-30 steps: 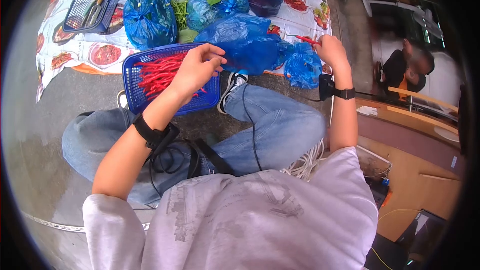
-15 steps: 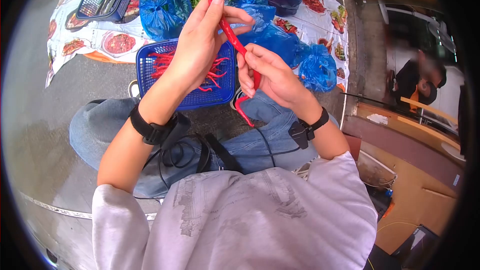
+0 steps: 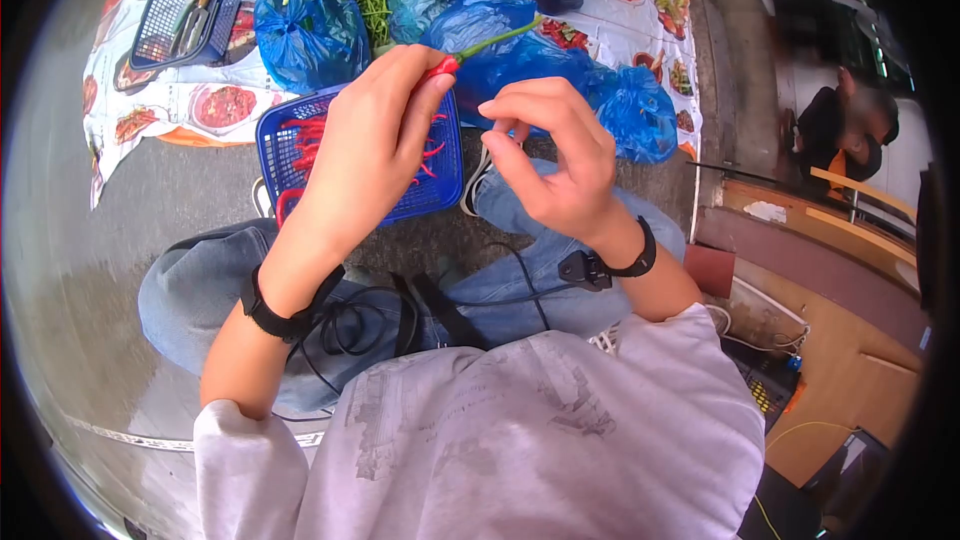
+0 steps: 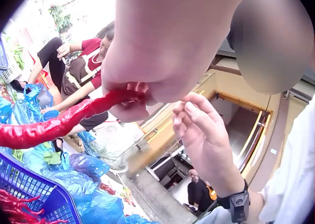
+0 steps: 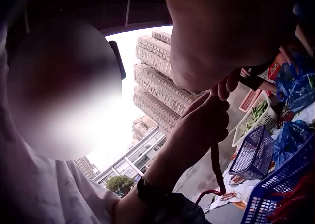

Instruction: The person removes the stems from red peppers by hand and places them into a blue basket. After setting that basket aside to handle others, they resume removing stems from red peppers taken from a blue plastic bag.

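Note:
My left hand (image 3: 365, 145) grips a long red chili (image 3: 441, 69), whose green stem (image 3: 500, 38) sticks out past the thumb toward the upper right. In the left wrist view the chili (image 4: 59, 123) runs leftward from the curled fingers of the left hand (image 4: 157, 51); in the right wrist view its thin, bent end (image 5: 215, 172) hangs below that hand (image 5: 204, 120). My right hand (image 3: 560, 155) is beside it, fingers loosely bent and thumb apart, with nothing visible between them. Behind the left hand, a blue basket (image 3: 452, 170) of red chilies is partly hidden.
Blue plastic bags (image 3: 312, 25) and green beans (image 3: 373, 12) lie on a printed cloth (image 3: 175, 100). A second basket (image 3: 140, 35) holds tools with handles. Crossed legs in jeans (image 3: 210, 280) are below the hands. People sit nearby, one in red (image 4: 91, 51).
The right hand brought the chili over from the right, and both hands held it. The right hand has since let go, while the left grips it, with the chili now pointing the other way.

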### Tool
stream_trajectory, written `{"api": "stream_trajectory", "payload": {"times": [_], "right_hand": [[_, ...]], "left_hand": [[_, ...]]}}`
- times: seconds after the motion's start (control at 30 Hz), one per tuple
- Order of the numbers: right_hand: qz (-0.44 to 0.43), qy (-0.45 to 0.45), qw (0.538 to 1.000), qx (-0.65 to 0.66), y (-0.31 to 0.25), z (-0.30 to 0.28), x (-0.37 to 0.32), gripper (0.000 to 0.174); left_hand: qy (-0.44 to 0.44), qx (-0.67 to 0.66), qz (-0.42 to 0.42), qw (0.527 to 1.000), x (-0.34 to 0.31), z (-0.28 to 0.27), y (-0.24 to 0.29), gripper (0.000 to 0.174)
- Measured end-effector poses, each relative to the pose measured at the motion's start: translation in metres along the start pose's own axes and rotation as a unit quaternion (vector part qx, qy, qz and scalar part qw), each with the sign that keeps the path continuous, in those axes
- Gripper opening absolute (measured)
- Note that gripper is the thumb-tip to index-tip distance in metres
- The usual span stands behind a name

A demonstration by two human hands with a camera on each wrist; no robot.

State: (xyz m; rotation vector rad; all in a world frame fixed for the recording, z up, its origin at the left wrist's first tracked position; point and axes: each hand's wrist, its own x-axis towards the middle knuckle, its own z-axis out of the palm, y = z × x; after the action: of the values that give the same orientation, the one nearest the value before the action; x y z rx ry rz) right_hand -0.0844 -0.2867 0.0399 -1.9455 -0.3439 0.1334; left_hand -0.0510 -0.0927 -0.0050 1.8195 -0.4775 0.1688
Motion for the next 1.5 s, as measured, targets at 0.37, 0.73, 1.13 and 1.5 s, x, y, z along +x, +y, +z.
{"api": "stream_trajectory", "payload": {"times": [0.37, 0.73, 1.13, 1.5], "right_hand": [[-0.209, -0.013, 0.897, -0.389, 0.019, -0.026, 0.010, 0.020], [-0.043, -0.054, 0.988, -0.135, 0.010, -0.026, 0.006, 0.012], [0.108, -0.047, 0.986, 0.114, 0.007, -0.025, 0.000, 0.017], [0.157, -0.039, 0.963, 0.217, 0.010, -0.022, -0.003, 0.018]], "left_hand": [[-0.094, 0.078, 0.038, 0.992, -0.010, 0.014, 0.011, 0.016], [-0.084, 0.175, 0.194, 0.962, -0.016, 0.014, 0.001, 0.038], [0.000, 0.088, 0.207, 0.974, -0.017, 0.019, 0.005, 0.035], [0.032, 0.068, 0.219, 0.973, -0.020, 0.024, 0.001, 0.030]]}}
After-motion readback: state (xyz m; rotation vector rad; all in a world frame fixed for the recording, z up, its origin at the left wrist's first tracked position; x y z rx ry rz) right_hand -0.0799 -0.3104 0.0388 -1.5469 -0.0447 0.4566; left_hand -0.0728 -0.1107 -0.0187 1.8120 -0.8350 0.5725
